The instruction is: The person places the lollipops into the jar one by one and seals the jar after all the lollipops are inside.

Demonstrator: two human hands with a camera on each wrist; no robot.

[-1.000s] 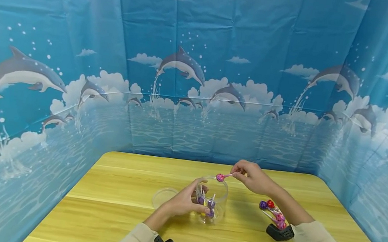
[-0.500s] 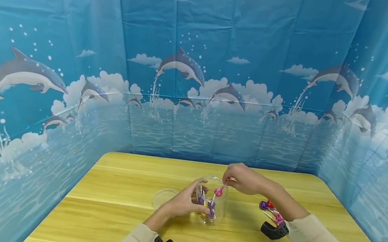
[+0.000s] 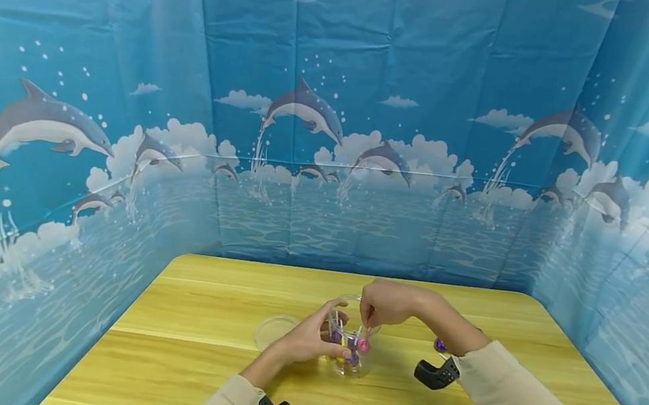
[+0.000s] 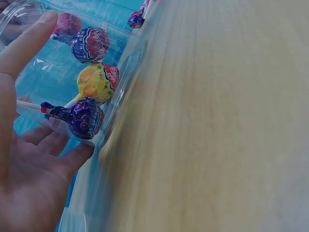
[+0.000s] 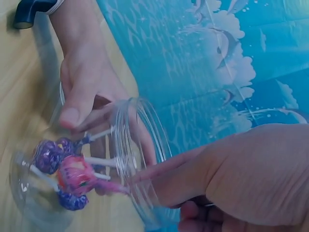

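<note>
My left hand curls round a clear plastic jar, its thumb on the near side. My right hand reaches into the open mouth and pinches the stick end of a pink lollipop, whose wrapped ball hangs inside the jar. Other lollipops lie low in it: in the left wrist view a dark purple lollipop, a yellow lollipop and a blue-purple lollipop show through the wall. White sticks point up towards the rim.
A clear round lid lies on the yellow wooden table, left of the jar. Right of it, a purple lollipop peeks out by the right forearm, which hides others. A dolphin-print curtain surrounds the table's back and sides.
My right hand has moved left and down, taking the pink lollipop from above the rim into the jar. Its forearm now covers most lollipops on the table. The left hand stays put.
</note>
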